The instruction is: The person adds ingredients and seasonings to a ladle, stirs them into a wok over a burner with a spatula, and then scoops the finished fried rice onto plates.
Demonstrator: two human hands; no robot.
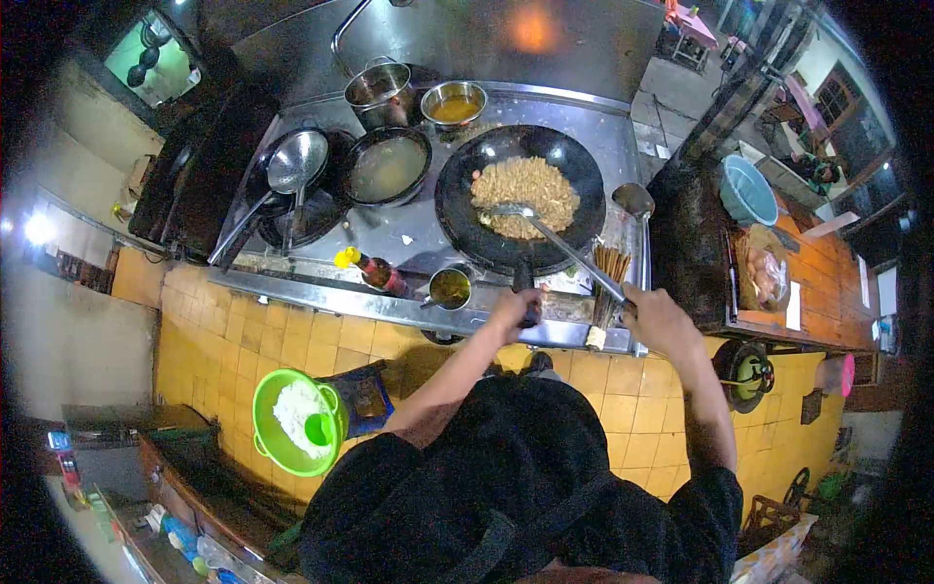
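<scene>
The dark handle point(525, 277) of the wok point(459, 229) is wrapped by the curled fingers of the left hand point(510, 313). The ladle point(567, 250) is held in the closed fingers of the right hand point(662, 319), its head set in brown grainy food point(545, 185) ahead of both hands' fingers. Thin sticks point(609, 273) are seen between the two sets of fingers

The food point(541, 185) lies in the wok point(462, 219) — the bottle point(382, 275) and the cup point(449, 289) to its left, the sticks point(608, 273) to its right. Behind the cup sits the broth pan point(389, 167) — the pot point(378, 92) behind that.
</scene>
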